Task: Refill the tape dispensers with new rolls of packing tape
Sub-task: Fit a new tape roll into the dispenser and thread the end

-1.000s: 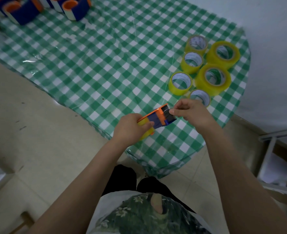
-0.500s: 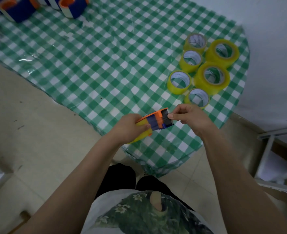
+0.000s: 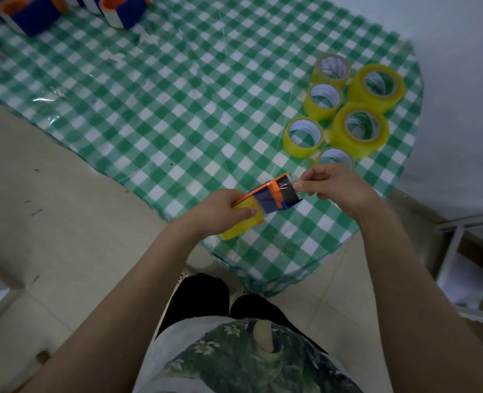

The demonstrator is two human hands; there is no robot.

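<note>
Two hands meet over the near edge of the table, just above the person's lap at the bottom of the frame. The left hand, at centre, has its fingers curled round the back of an orange-and-blue dispenser and round the yellow roll seated in it. The right hand, just right of centre, has its thumb and forefinger closed in a pinch at the dispenser's front edge. Whether the clear tape's free end lies between them is too faint to tell.

The dispenser's long axis runs from lower left to upper right, with the roll end in the left hand and the cutter end pointing at the right hand. Any drawing of tape through the mouth would therefore go up and to the right, and the right hand is the one placed for it. The loading looks nearly done on this one.

Beyond the right hand, six spare yellow rolls lie flat in a cluster at the right of the checked cloth. The nearest one is partly hidden behind the knuckles. At the upper left corner stand other dispensers, blurred.
</note>
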